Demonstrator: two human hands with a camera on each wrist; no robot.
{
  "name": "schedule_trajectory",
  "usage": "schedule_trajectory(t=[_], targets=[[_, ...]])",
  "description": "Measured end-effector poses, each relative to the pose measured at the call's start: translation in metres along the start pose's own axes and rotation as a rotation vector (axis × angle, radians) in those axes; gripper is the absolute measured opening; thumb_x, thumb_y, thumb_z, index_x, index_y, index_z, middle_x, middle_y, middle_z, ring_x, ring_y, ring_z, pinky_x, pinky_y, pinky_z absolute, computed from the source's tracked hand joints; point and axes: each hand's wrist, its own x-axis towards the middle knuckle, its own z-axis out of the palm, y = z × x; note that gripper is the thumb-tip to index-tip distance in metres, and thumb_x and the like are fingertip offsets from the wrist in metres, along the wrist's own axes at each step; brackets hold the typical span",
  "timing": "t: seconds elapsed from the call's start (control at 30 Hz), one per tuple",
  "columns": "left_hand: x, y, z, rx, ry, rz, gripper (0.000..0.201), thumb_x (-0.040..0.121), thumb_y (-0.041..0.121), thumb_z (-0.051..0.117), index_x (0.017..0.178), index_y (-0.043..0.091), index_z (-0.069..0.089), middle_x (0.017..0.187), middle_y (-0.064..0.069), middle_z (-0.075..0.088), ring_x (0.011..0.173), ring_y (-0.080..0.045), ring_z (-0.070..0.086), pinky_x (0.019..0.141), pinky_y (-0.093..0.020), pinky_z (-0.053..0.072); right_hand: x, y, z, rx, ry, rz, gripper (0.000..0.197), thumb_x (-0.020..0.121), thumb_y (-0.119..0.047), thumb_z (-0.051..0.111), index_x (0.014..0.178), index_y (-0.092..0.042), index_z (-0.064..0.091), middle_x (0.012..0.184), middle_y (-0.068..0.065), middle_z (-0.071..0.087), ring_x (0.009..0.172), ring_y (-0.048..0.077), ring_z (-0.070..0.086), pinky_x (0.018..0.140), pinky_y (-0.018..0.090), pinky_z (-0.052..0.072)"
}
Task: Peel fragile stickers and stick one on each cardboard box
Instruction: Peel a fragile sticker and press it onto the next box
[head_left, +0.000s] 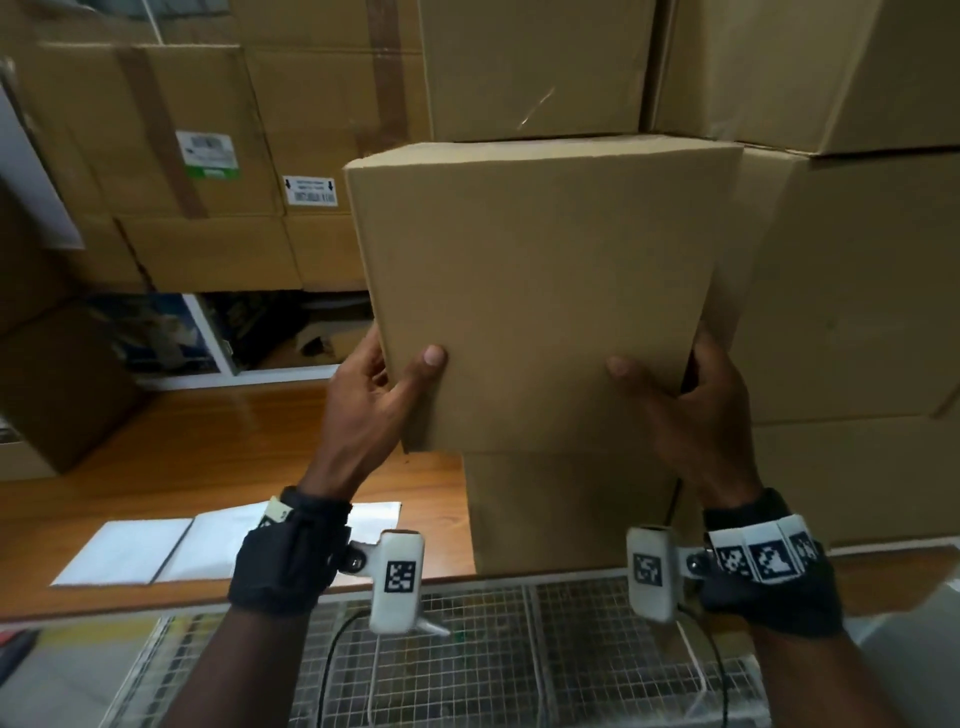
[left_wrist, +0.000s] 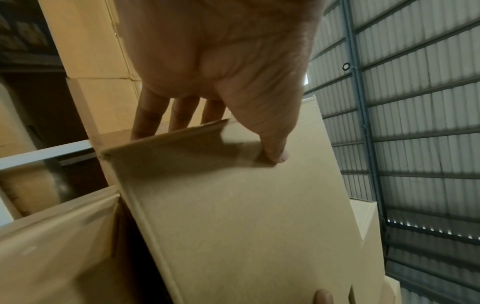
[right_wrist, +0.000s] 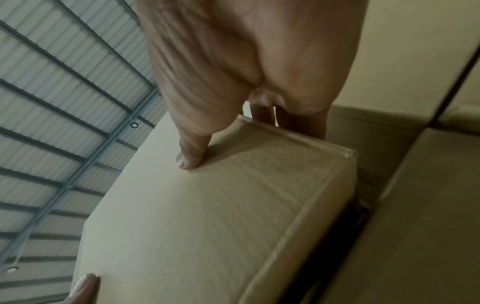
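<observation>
A plain brown cardboard box (head_left: 535, 291) is held up in front of me, tilted, above another box (head_left: 561, 509) on the wooden table (head_left: 218, 447). My left hand (head_left: 384, 384) grips its lower left corner, thumb on the front face and fingers behind. My right hand (head_left: 675, 384) grips the lower right corner the same way. The left wrist view shows the box (left_wrist: 246, 216) with my left hand (left_wrist: 233, 127) clamped on its edge. The right wrist view shows the box (right_wrist: 221, 216) under my right hand (right_wrist: 221, 133). White sticker sheets (head_left: 156, 545) lie on the table at the left. No sticker shows on the held box.
Large stacked cardboard boxes (head_left: 857, 286) fill the back and right; some at the left (head_left: 208, 156) carry labels. A wire mesh surface (head_left: 467, 660) lies below the table's front edge. A dark box (head_left: 57, 384) stands at the far left.
</observation>
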Motion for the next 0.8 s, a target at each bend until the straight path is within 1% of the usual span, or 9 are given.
schedule_trajectory(t=[0.1, 0.2, 0.33, 0.4, 0.47, 0.53, 0.63, 0.7, 0.8], targets=[[-0.009, 0.007, -0.025, 0.019, 0.05, 0.013, 0.078, 0.083, 0.064, 0.064, 0.143, 0.016, 0.053, 0.125, 0.014, 0.066, 0.111, 0.001, 0.064, 0.081, -0.016, 0.055, -0.007, -0.014, 0.018, 0.06, -0.001, -0.054, 0.068, 0.082, -0.038, 0.078, 0.143, -0.024, 0.052, 0.125, -0.012, 0.067, 0.11, 0.0, 0.066, 0.089, 0.033, 0.06], [-0.017, 0.011, -0.055, 0.025, 0.107, 0.024, 0.076, 0.082, 0.066, 0.065, 0.137, 0.014, 0.058, 0.12, 0.013, 0.07, 0.11, -0.003, 0.066, 0.078, -0.016, 0.055, -0.015, -0.029, 0.045, 0.054, -0.011, -0.099, 0.068, 0.08, -0.043, 0.079, 0.14, -0.031, 0.051, 0.127, -0.016, 0.065, 0.114, -0.002, 0.063, 0.094, 0.035, 0.058], [-0.027, 0.011, -0.108, 0.056, 0.173, 0.03, 0.084, 0.076, 0.075, 0.066, 0.135, 0.015, 0.059, 0.116, 0.017, 0.071, 0.106, 0.0, 0.067, 0.076, -0.014, 0.055, -0.025, -0.046, 0.092, 0.091, -0.047, -0.113, 0.085, 0.076, -0.049, 0.078, 0.148, -0.015, 0.047, 0.132, -0.008, 0.066, 0.116, 0.0, 0.063, 0.096, 0.033, 0.057], [-0.032, 0.006, -0.141, 0.082, 0.186, 0.023, 0.085, 0.076, 0.075, 0.066, 0.136, 0.016, 0.058, 0.12, 0.014, 0.069, 0.107, 0.0, 0.066, 0.076, -0.015, 0.055, -0.032, -0.055, 0.121, 0.092, -0.058, -0.15, 0.083, 0.078, -0.045, 0.078, 0.147, -0.01, 0.048, 0.131, -0.003, 0.067, 0.114, 0.001, 0.065, 0.093, 0.029, 0.057], [-0.036, -0.001, -0.178, 0.109, 0.186, 0.009, 0.078, 0.079, 0.068, 0.068, 0.138, 0.017, 0.056, 0.124, 0.013, 0.068, 0.109, -0.001, 0.065, 0.079, -0.015, 0.055, -0.041, -0.064, 0.156, 0.091, -0.065, -0.172, 0.079, 0.079, -0.04, 0.077, 0.145, -0.008, 0.049, 0.129, -0.002, 0.068, 0.111, -0.002, 0.066, 0.09, 0.022, 0.057], [-0.039, -0.012, -0.216, 0.109, 0.182, -0.023, 0.063, 0.086, 0.052, 0.075, 0.137, 0.018, 0.057, 0.118, 0.019, 0.07, 0.109, 0.001, 0.065, 0.08, -0.015, 0.055, -0.05, -0.07, 0.194, 0.095, -0.085, -0.157, 0.078, 0.079, -0.041, 0.077, 0.145, -0.009, 0.049, 0.127, -0.003, 0.068, 0.11, -0.002, 0.066, 0.089, 0.023, 0.058], [-0.043, -0.034, -0.274, 0.099, 0.16, -0.054, 0.055, 0.086, 0.032, 0.075, 0.135, 0.016, 0.057, 0.111, 0.027, 0.071, 0.106, 0.004, 0.066, 0.081, -0.015, 0.054, -0.065, -0.071, 0.254, 0.115, -0.129, -0.115, 0.08, 0.079, -0.041, 0.079, 0.148, -0.015, 0.046, 0.133, -0.003, 0.065, 0.118, 0.006, 0.064, 0.096, 0.036, 0.058], [-0.045, -0.055, -0.31, 0.105, 0.138, -0.081, 0.058, 0.087, 0.037, 0.079, 0.136, 0.017, 0.057, 0.117, 0.019, 0.07, 0.109, 0.001, 0.065, 0.083, -0.018, 0.056, -0.075, -0.065, 0.292, 0.166, -0.162, -0.068, 0.082, 0.079, -0.035, 0.082, 0.15, -0.021, 0.042, 0.138, -0.004, 0.062, 0.125, 0.009, 0.06, 0.1, 0.038, 0.055], [-0.049, -0.087, -0.352, 0.105, 0.125, -0.131, 0.065, 0.08, 0.05, 0.075, 0.136, 0.021, 0.057, 0.124, 0.014, 0.068, 0.113, -0.004, 0.065, 0.086, -0.021, 0.057, -0.085, -0.052, 0.339, 0.182, -0.206, 0.025, 0.088, 0.077, -0.031, 0.086, 0.152, -0.026, 0.039, 0.14, -0.007, 0.06, 0.126, 0.007, 0.058, 0.098, 0.027, 0.054]])
